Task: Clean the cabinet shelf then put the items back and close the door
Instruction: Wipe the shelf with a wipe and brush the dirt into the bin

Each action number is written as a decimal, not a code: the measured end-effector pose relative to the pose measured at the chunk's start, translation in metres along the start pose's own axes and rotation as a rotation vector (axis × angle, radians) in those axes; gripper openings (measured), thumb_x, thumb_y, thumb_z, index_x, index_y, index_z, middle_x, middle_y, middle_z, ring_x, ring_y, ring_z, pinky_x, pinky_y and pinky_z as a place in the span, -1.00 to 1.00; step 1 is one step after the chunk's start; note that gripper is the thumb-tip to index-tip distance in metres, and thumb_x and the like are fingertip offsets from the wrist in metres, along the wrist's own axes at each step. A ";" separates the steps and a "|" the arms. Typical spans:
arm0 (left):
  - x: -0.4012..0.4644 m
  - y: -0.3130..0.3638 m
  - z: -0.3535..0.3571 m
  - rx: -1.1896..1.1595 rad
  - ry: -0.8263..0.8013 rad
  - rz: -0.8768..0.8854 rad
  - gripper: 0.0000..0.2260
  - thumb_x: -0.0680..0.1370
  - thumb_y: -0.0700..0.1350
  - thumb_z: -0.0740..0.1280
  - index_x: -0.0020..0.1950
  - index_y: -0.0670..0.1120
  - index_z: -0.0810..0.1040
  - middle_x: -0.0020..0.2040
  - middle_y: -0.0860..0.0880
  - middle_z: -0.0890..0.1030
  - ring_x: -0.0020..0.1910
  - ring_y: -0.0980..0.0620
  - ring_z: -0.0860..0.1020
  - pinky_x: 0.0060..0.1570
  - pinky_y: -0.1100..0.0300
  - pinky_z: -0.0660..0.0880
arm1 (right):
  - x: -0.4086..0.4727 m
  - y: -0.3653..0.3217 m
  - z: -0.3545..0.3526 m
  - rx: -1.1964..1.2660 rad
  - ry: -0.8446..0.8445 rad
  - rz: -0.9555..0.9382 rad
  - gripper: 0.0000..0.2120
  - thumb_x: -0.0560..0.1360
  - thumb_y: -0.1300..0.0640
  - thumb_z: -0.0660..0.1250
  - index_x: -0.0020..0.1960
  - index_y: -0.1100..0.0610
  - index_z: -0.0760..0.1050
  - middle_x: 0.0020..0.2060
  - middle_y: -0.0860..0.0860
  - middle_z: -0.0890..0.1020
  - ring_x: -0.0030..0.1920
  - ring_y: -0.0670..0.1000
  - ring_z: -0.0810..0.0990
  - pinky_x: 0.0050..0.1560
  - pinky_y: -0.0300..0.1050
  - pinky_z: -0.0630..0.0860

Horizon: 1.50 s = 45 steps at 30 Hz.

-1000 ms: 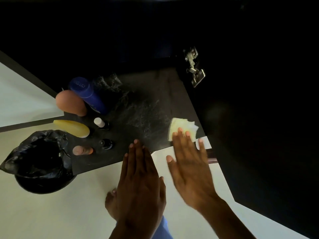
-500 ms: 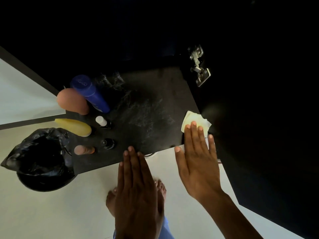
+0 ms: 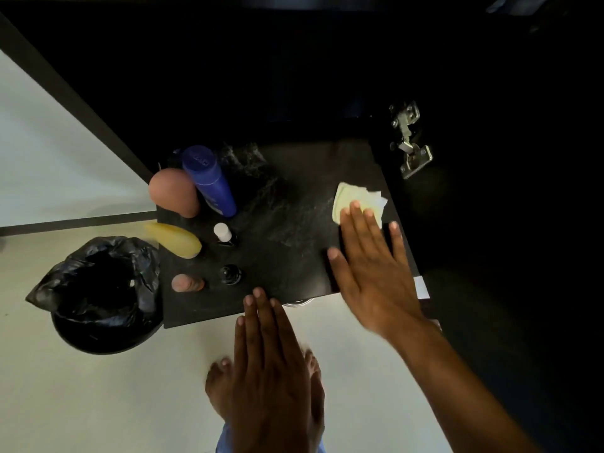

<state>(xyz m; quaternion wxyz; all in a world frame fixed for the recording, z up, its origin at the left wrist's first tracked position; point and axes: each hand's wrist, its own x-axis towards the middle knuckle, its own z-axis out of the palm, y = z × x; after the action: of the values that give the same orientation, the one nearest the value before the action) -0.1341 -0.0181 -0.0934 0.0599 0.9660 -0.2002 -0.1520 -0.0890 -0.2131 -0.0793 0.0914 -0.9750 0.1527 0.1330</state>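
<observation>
A black cabinet shelf [image 3: 294,276] shows pale dust streaks across its middle. My right hand [image 3: 372,269] lies flat with straight fingers, pressing a pale yellow cloth [image 3: 353,199] onto the shelf's right side. My left hand [image 3: 271,364] hovers flat near the shelf's front edge, holding nothing. On the shelf's left stand a blue bottle [image 3: 209,181], a pink rounded bottle [image 3: 173,192], a yellow tube [image 3: 176,240], a small white-capped bottle [image 3: 224,233], a small black bottle [image 3: 230,274] and a pinkish tube [image 3: 188,283].
A black bin with a black liner [image 3: 101,289] stands on the white floor left of the shelf. The open cabinet door's metal hinge [image 3: 408,142] is at the upper right. Bare feet [image 3: 225,387] show below my left hand.
My right hand has slid the cloth along the shelf's right side towards the back. My left hand has stayed near the front edge.
</observation>
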 end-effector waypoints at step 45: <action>-0.003 0.001 0.010 -0.127 0.087 0.003 0.17 0.21 0.22 0.67 0.58 -0.35 0.23 0.59 -0.38 0.29 0.57 -0.36 0.31 0.52 -0.14 0.19 | -0.022 -0.033 0.002 0.000 -0.114 -0.452 -0.38 0.74 -0.22 -0.23 0.70 0.03 -0.19 0.69 -0.08 -0.17 0.67 -0.10 -0.26 0.67 0.16 -0.16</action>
<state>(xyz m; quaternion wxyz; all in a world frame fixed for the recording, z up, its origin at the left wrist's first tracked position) -0.1404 -0.0186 -0.1015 0.1298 0.9657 -0.1888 -0.1223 -0.0991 -0.1762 -0.0703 0.1276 -0.9753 -0.0749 0.1641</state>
